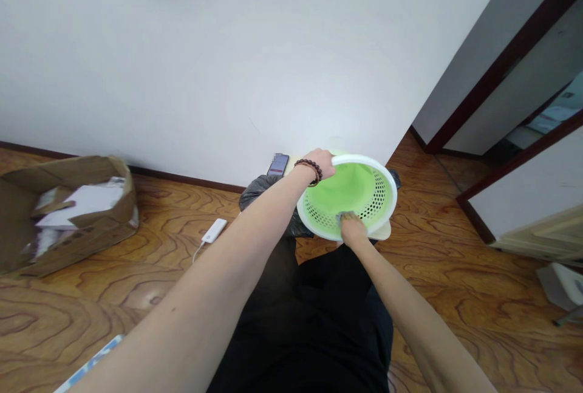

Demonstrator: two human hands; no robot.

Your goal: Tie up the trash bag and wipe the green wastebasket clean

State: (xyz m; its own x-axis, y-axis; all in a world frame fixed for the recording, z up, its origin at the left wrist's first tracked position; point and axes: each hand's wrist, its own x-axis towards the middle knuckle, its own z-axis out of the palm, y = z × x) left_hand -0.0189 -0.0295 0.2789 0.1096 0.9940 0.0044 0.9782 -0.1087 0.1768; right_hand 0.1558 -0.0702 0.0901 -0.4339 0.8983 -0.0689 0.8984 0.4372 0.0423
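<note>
The person stood over a green plastic basket [392, 194] with a white rim and perforated sides, which was tipped so that I could see down into its mouth. It was in front of the person's dark-trousered legs, close to the white wall [228, 77], with the edge of a pale surface [384, 232] showing beneath it. The left hand [321, 161], a dark beaded bracelet [314, 167] at its wrist, was clasped over the rim on the far left side. The right hand [353, 228] reached in over the near rim, its fingers closed around a small grey cloth [344, 215] against the basket's inside; most of the cloth was hidden by the hand.

Just left of the basket, near the wall, lay a smartphone [278, 164] with its screen lit, and beside it bulged a black plastic bag [260, 190], partly covered by the left forearm. Farther left, a white corded device [214, 231] rested on the wood-grained floor [432, 253]. Well apart from the basket, at the far left, stood an open cardboard box [98, 241] with white papers [88, 200] inside.
</note>
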